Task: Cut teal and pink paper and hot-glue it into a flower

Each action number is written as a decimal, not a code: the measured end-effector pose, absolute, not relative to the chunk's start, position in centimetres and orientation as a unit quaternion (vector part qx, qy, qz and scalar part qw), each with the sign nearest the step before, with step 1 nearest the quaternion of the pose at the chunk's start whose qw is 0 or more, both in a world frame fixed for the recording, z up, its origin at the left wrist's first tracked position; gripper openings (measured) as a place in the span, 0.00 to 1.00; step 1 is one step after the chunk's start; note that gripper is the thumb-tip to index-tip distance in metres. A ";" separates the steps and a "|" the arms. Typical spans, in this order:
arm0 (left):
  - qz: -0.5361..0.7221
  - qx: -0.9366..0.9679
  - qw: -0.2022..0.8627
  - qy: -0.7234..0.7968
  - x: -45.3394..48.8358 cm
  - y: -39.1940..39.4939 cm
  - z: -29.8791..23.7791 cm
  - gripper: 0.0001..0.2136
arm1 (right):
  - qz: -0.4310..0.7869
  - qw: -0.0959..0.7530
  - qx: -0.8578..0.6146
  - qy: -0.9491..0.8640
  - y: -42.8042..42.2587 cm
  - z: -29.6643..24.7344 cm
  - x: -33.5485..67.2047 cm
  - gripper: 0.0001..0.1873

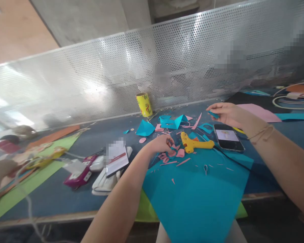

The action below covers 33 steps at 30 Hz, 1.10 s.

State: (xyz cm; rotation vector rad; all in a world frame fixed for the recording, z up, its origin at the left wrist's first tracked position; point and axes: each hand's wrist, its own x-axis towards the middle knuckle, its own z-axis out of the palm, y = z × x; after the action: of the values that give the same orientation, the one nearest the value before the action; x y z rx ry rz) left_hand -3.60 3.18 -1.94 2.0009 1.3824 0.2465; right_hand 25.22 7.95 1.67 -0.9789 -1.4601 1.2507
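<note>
My left hand (163, 144) is low over a small heap of curled pink paper pieces (180, 153) and blue bits. Its fingers are curled in, and what lies between them is partly hidden. Raised off the table on the right, my right hand (224, 113) pinches a small blue paper piece (213, 114). Between the two hands lies a yellow hot glue gun (196, 144) on its side, its black cord running to the right. A large blue paper sheet (195, 195) covers the near table edge and hangs over my lap, with thin pink strips on it.
Folded blue paper (145, 128) and a yellow tape roll (144, 105) stand toward the perforated metal screen (111, 77). One phone (228, 137) is below my right hand; another phone (118, 160) rests left, near a purple power strip (78, 175). Another person's hand (8, 172) is far left.
</note>
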 end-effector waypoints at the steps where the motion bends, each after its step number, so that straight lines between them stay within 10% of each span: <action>1: 0.100 0.769 0.342 0.530 -3.6 3.1 -1.9 0.18 | 0.507 0.471 -0.401 -0.600 8.0 1.7 25.2 0.04; 33: 0.083 0.743 0.383 0.542 -1.8 0.7 -1.2 0.22 | 0.521 0.480 -0.379 -0.595 7.4 2.2 25.4 0.05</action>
State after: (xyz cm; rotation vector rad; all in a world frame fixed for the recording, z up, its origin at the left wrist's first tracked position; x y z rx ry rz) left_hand -1.80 0.73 -1.24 1.8955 1.3824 0.2121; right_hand 25.36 7.38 2.20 -0.9235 -1.4523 1.2711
